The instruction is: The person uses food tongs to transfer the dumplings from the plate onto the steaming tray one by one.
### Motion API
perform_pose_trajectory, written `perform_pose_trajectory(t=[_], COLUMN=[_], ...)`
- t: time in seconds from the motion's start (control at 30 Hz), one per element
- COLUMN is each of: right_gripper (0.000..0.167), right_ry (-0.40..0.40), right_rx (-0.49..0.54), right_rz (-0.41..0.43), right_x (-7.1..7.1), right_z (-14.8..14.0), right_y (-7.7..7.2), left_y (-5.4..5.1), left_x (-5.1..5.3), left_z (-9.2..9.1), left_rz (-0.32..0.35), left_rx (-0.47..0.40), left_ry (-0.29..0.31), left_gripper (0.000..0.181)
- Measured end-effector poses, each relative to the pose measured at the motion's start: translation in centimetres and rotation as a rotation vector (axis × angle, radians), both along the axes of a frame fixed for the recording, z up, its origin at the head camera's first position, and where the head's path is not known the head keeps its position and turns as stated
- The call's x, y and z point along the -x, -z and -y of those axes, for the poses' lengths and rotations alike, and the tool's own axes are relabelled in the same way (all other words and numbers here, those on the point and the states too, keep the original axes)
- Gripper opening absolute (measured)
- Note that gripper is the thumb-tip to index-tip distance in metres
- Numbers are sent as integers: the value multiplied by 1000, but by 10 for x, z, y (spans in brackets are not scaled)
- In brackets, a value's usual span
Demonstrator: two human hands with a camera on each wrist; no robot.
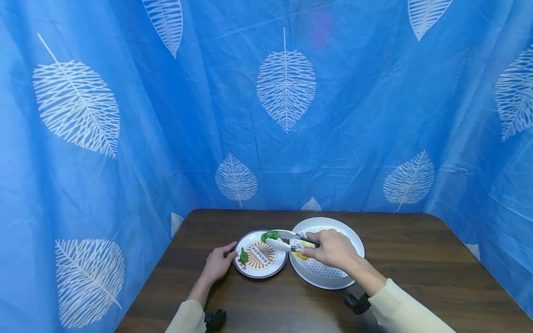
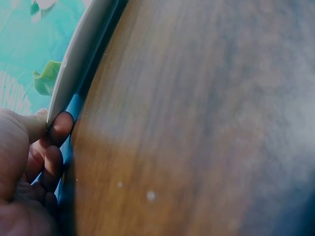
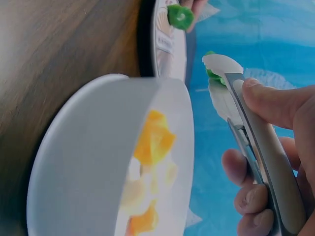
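My left hand point(image 1: 217, 263) pinches the near-left rim of a small round plate point(image 1: 268, 271), thumb above and a finger beneath in the left wrist view. A green piece that looks like pepper point(image 1: 243, 256) lies on the plate's left side. My right hand point(image 1: 333, 249) grips a pair of tongs point(image 1: 280, 245) with white tips and dark-edged handles. Between the tips sits another green piece point(image 1: 269, 236), held above the plate. Under the right hand stands a round white basin point(image 1: 318, 280) with yellow and orange pieces point(image 3: 155, 140) in it.
The plate and basin stand side by side on a dark wooden table point(image 1: 399, 263). A blue curtain with white leaf prints point(image 1: 333, 152) hangs round the back and sides. Each wrist wears a black camera mount point(image 1: 358, 304).
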State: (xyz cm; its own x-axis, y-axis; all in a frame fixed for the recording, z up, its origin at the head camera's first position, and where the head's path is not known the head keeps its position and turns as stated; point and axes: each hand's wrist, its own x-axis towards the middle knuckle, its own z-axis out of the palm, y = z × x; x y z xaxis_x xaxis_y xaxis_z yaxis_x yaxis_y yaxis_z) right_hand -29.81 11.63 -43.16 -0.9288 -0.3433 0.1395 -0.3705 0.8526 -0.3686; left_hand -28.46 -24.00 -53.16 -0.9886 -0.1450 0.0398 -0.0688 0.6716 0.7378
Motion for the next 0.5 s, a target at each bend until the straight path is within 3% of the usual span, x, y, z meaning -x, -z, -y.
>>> perform_pose_trajectory(t=[0.23,0.5], right_gripper=[63,66], right_ry=[5,47], right_rx=[-34,-47], right_rz=[-50,-27], right_x=[-8,-18], right_z=[-34,-66], right_y=[-4,-4], left_y=[0,-3], left_x=[-1,-1], left_z=[-1,-3], left_rz=[-4,12], left_rx=[-5,-8], left_ry=[5,0], left_gripper=[42,42])
